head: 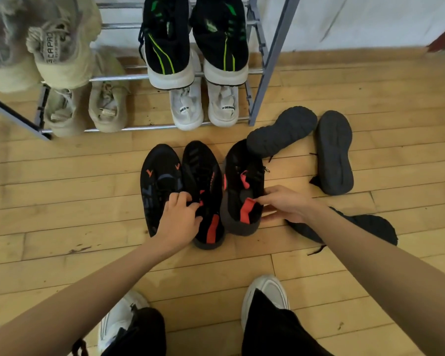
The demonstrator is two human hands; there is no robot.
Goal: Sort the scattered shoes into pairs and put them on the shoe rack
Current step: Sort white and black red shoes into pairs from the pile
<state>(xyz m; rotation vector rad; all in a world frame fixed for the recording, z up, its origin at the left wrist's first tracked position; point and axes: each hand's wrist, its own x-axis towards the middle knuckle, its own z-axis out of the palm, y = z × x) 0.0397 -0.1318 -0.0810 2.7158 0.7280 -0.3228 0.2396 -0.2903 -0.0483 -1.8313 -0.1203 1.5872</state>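
While hands (180, 217) (285, 204) grip two shoes (206, 176) (242, 170), eight on rack (258, 98).

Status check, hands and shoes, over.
Left hand grips one red-heeled black shoe, right hand its mate. Both on floor, not yet racked. Sole-up grey shoe lies against the mate's toe.

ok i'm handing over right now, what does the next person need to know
Left hand grips the collar of the left red-tab shoe. Right hand pinches the heel of the right red-tab shoe. Both shoes stand side by side on the floor.
Done: on the rack are the upper beige pair, lower beige pair, black-green pair and white pair.
Left: rack the red-tab pair. Then match the orange-marked shoe, first sole-up shoe, second sole-up shoe and the black shoe under the right forearm.
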